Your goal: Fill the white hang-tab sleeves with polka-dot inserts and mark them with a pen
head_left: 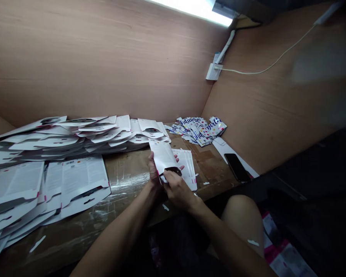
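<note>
Here, both hands are closed on one white printed card (pixel 163 157), neither of them open or slack. The left hand (pixel 153 170) wraps it from the side and behind, its fingertips (pixel 180 167) curling into view past the far edge. The right hand (pixel 176 189) pinches the near end from above, right beside a dark piece (pixel 172 171) at the card's lower edge; what that piece is cannot be told from here. The card tilts, its long axis running up and away from the person toward the far wall.

Directly under the grip lies a small stack of white cards (pixel 187 169) on a workbench (pixel 127 181) covered in brown cardboard and clear plastic. Left of the hands, white hang-tab cards (pixel 75 169) lie in overlapping heaps. Beyond the grip, polka-dot printed sheets with script lettering (pixel 198 130) sit fanned against the wall. To the right of the hands, a black smartphone (pixel 235 167) rests on a white strip of card (pixel 233 152). Higher up and further right, a white wall socket (pixel 213 71) on the wood-panelled wall (pixel 103 57) feeds a thin white cable (pixel 271 61).
</note>
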Demonstrator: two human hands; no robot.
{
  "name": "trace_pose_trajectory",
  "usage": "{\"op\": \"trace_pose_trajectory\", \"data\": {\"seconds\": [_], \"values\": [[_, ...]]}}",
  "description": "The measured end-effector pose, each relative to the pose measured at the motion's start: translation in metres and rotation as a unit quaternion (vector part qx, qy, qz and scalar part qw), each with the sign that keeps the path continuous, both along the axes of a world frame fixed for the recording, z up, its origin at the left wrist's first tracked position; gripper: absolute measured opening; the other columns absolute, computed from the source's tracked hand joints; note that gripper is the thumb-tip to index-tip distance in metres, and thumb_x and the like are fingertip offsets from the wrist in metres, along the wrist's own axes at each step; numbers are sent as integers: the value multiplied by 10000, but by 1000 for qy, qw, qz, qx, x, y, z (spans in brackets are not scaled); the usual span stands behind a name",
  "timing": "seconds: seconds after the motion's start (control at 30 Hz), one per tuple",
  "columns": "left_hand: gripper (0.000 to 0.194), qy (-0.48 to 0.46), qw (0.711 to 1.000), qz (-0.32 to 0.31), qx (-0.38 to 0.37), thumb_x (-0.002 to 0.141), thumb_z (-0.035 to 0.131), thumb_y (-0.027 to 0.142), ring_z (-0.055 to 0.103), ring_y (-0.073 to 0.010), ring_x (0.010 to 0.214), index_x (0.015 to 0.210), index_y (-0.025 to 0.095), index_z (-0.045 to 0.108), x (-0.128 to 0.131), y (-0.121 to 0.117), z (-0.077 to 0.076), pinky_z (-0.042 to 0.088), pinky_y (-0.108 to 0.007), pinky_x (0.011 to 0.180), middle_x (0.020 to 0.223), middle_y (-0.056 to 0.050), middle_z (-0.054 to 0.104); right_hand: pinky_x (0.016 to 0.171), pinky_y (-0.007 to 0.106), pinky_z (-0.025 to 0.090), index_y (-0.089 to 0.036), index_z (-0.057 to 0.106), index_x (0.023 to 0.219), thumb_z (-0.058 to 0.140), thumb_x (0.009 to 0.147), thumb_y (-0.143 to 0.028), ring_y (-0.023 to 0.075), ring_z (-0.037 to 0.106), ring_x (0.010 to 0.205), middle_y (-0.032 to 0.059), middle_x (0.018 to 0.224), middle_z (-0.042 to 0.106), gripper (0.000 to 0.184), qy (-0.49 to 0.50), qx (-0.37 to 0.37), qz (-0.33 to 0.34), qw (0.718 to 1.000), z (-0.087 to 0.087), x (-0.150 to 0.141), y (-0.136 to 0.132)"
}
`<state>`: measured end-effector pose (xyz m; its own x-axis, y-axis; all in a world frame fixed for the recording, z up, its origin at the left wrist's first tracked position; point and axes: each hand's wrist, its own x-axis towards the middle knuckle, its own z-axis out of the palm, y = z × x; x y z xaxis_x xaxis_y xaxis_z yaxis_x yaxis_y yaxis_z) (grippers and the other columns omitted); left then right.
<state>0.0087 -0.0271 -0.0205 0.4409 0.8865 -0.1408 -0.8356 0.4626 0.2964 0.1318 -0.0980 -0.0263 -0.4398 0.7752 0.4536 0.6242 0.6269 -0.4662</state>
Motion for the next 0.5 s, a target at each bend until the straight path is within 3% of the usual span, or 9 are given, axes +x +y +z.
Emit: {"op": "trace_pose_trajectory", "data": {"seconds": [0.07, 0.13, 0.2, 0.3, 0.37, 0.5], "values": [[931, -21, 1000, -3, -6, 903, 470, 824, 775, -375, 1025, 1420, 61, 592, -5, 3, 1, 556, -662, 1034, 1161, -230, 776, 1171, 609, 453, -161, 514, 1560, 529, 1029, -240, 398, 516, 1422, 232, 1491, 584, 537, -28, 28, -30, 999, 8, -10, -12], [941, -41, 999, -5, -4, 907, 457, 826, 769, -374, 1050, 1438, 60, 582, -9, 4, 1, 542, -665, 1056, 1197, -234, 766, 1179, 661, 411, -217, 495, 1583, 590, 1037, -346, 440, 429, 1475, 229, 1548, 513, 569, -52, 27, -76, 995, 14, -15, -21], [919, -46, 999, -1, -2, 918, 475, 806, 765, -367, 1069, 1475, 81, 563, -10, 4, 1, 519, -670, 1084, 1227, -224, 759, 1099, 616, 488, -242, 539, 1529, 620, 1035, -444, 417, 529, 1349, 213, 1412, 587, 539, -72, -21, -69, 995, 20, -13, -18], [913, -30, 999, 0, -14, 925, 487, 796, 768, -360, 1049, 1502, 90, 544, -7, 3, 1, 508, -683, 1089, 1207, -219, 762, 988, 504, 562, -211, 552, 1469, 627, 1033, -514, 334, 625, 1132, 158, 1211, 662, 536, -94, -73, 20, 993, 26, -3, -1], [913, -24, 999, 11, -25, 926, 489, 795, 774, -345, 1006, 1492, 81, 545, -5, 2, 1, 522, -679, 1074, 1164, -214, 769, 1013, 501, 556, -181, 513, 1502, 619, 1043, -479, 333, 622, 1170, 168, 1250, 665, 558, -89, -36, 37, 995, 25, 2, 2], [896, -30, 998, 51, -21, 908, 525, 792, 768, -332, 983, 1448, 77, 566, -4, 3, 1, 553, -659, 1039, 1111, -196, 774, 1166, 577, 452, -124, 440, 1583, 571, 1066, -392, 383, 509, 1405, 233, 1460, 592, 597, -35, 93, -73, 992, 10, -6, -26]]}}
